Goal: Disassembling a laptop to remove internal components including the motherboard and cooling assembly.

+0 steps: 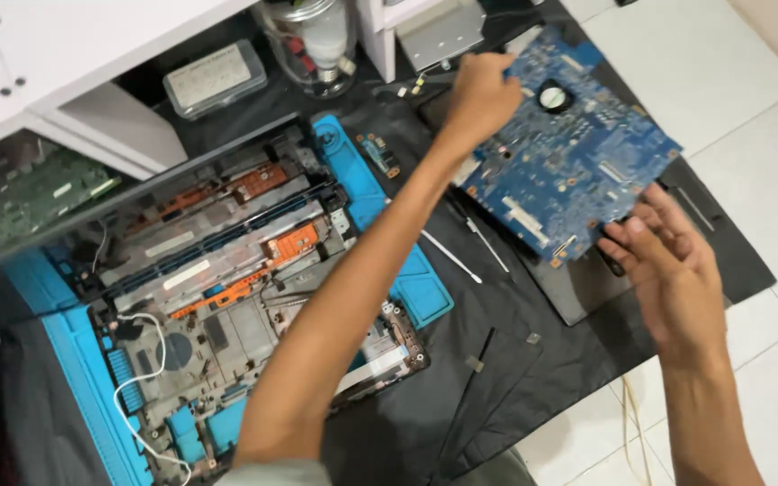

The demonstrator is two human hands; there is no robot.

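Observation:
A blue laptop motherboard [569, 153] is held tilted over a dark mat at the upper right. My left hand [479, 94] grips its far left edge. My right hand [668, 261] holds its near right corner, fingers spread under the board. An opened laptop base [227, 288] with orange and blue parts lies on a blue work mat [407, 270] to the left, under my left forearm.
A dark flat panel [578, 288] lies under the board. Thin tools [461, 252] rest on the black cloth [497, 378]. A clear plastic box [213, 79] and a glass jar [317, 40] stand at the back. A green circuit board [33, 193] lies at far left. White floor tiles are on the right.

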